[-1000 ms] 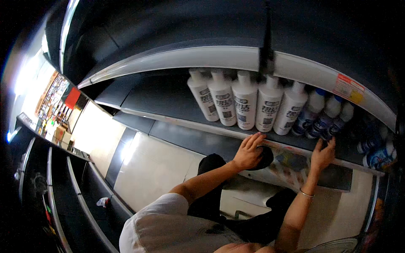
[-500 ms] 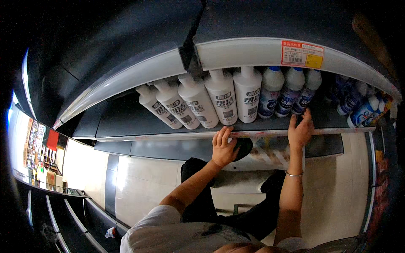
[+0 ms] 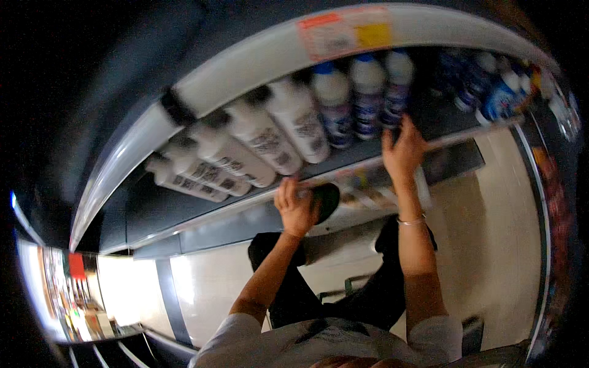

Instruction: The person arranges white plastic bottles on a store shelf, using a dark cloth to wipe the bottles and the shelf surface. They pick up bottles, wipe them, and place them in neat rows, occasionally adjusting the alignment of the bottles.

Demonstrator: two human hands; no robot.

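Note:
My right hand (image 3: 405, 150) reaches up to the shelf, thumb and fingers around the base of a blue-labelled bottle (image 3: 397, 86), the rightmost of three with pale tops. My left hand (image 3: 297, 205) is lower and further left, its fingers curled at the shelf's front edge, below the white bottles. A dark oval thing (image 3: 326, 202) shows right beside the left thumb; whether I hold it is hidden by the hand and the blur. Several white bottles (image 3: 300, 122) with dark print lean in a row left of the blue-labelled ones.
Above the bottles curves a pale shelf rail (image 3: 245, 73) with a red-and-yellow price label (image 3: 343, 34). More blue bottles (image 3: 500, 98) stand at the far right. Below me are pale floor tiles (image 3: 491, 245). A bright area with shelving (image 3: 80, 300) lies at the lower left.
The view has shifted and tilted, so the shelf and bottles appear further left and higher. Both hands stay near the same places on the shelf.

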